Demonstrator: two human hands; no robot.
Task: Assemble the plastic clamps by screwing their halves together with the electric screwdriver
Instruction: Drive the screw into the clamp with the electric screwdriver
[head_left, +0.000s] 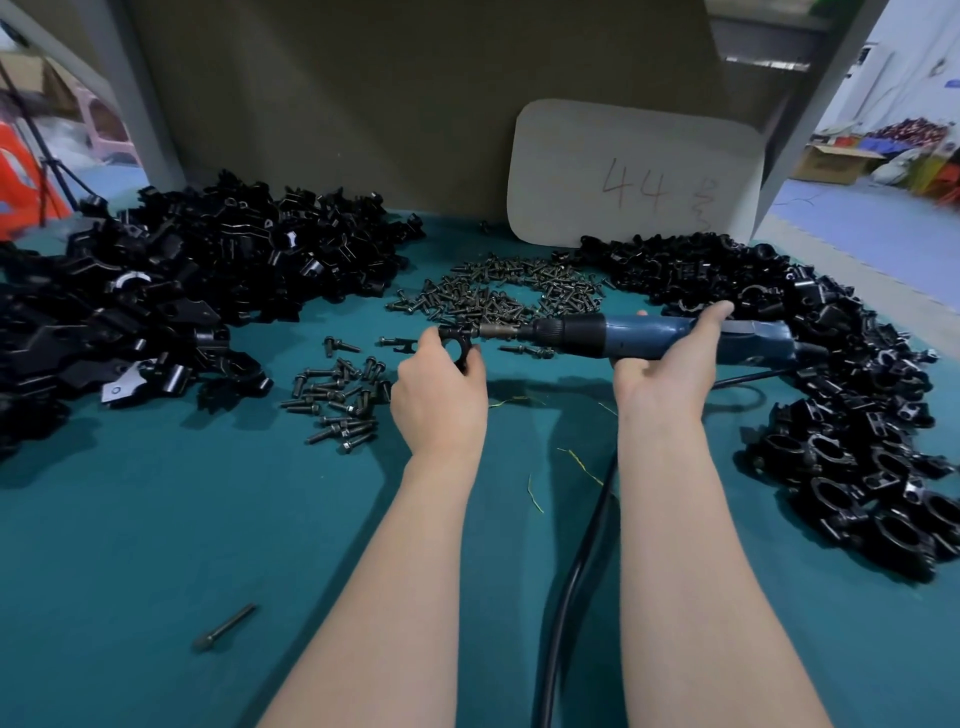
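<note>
Lying nearest on the teal mat (156, 519) is a loose metal pin (224, 627), well apart from everything else. A black cable (569, 582) runs up between the two forearms. The left hand (441, 395) pinches a black clamp (460, 347) just above the mat, fingers curled round its ring. The right hand (670, 358) is wrapped around the blue screwdriver (623, 335), which is held level with its bit pointing left and meeting the top of the clamp. A screw seems to sit at the tip, but it is too small to be sure. A small scatter of screws (337, 400) lies left of the left hand, with a bigger screw pile (498, 293) beyond the tool. A heap of black clamp parts (182, 280) fills the left side, and a second black heap (857, 415) curves down the right. A pale card (634, 176) marked 44 leans at the back.
</note>
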